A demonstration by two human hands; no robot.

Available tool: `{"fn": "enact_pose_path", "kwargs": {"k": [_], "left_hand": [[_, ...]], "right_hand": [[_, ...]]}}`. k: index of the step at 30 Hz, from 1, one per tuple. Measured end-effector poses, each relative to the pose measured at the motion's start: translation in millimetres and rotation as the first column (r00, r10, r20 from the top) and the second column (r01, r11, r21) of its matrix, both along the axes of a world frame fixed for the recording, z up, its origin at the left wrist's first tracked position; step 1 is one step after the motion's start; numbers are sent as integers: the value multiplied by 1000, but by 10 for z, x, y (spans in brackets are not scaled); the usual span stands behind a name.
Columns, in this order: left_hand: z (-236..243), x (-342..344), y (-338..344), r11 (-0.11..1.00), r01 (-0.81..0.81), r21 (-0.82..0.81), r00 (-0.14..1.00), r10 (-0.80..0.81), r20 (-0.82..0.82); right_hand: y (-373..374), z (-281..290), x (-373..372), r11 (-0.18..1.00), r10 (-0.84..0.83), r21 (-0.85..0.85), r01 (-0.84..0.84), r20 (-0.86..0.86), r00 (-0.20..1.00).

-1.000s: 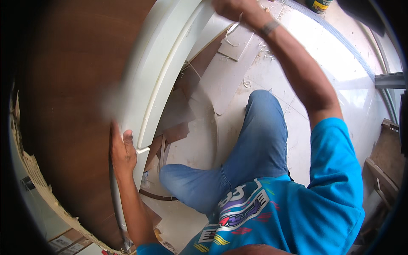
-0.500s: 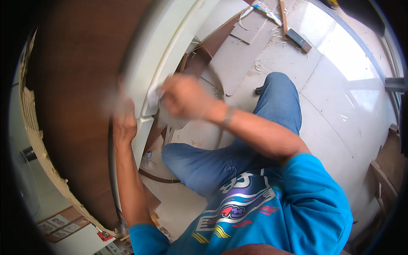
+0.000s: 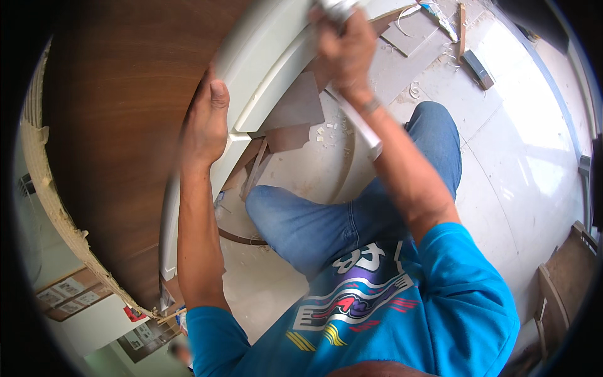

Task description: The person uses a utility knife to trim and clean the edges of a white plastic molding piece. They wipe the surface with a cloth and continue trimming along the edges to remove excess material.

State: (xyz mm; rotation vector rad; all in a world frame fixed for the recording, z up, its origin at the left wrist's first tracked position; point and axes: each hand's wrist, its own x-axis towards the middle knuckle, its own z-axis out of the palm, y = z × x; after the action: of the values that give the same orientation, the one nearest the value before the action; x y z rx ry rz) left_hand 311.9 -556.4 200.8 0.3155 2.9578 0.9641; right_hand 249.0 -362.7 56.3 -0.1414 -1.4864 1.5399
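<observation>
My left hand [image 3: 209, 119] lies along the edge where a dark brown wood panel [image 3: 119, 144] meets a white curved cabinet front [image 3: 276, 50]. Its thumb points up beside the white edge, and the stretched fingers rest flat, partly hidden. Farther off, at the top of the view, my right hand [image 3: 348, 53] is closed on a small whitish-silver object [image 3: 339, 7], blurred and cut by the dark rim. Under that wrist shows a narrow white strip [image 3: 364, 132]; whether it is joined to the held object I cannot tell.
Brown board offcuts [image 3: 295, 103] and scraps lie on the tiled floor beside the cabinet. Farther right are a dark block [image 3: 478, 69], a thin wooden stick [image 3: 462, 28] and curled shavings [image 3: 414, 90]. Wooden pieces [image 3: 553, 295] lean at the right edge. My bent legs [image 3: 308, 220] are close to the cabinet.
My right hand has swung away from me along the white cabinet front with the whitish object. My left hand has slid a little farther up the edge, and the view has shifted slightly.
</observation>
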Motion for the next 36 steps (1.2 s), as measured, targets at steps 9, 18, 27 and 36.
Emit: {"fn": "enact_pose_path", "kwargs": {"k": [9, 18, 27, 36], "left_hand": [[-8, -8, 14, 999, 11, 41, 1000, -11, 6], [21, 124, 103, 997, -8, 81, 1000, 8, -9], [-72, 85, 174, 996, 26, 86, 1000, -26, 1], [-90, -39, -99, 948, 149, -281, 983, -173, -59]], "right_hand": [[-1327, -124, 1083, 842, 520, 183, -508, -24, 854], [-138, 28, 282, 881, 442, -211, -423, 50, 896], [-1448, -75, 1226, 887, 452, 116, -447, -17, 892], [-1324, -255, 1358, 756, 655, -86, -649, 66, 753]]}}
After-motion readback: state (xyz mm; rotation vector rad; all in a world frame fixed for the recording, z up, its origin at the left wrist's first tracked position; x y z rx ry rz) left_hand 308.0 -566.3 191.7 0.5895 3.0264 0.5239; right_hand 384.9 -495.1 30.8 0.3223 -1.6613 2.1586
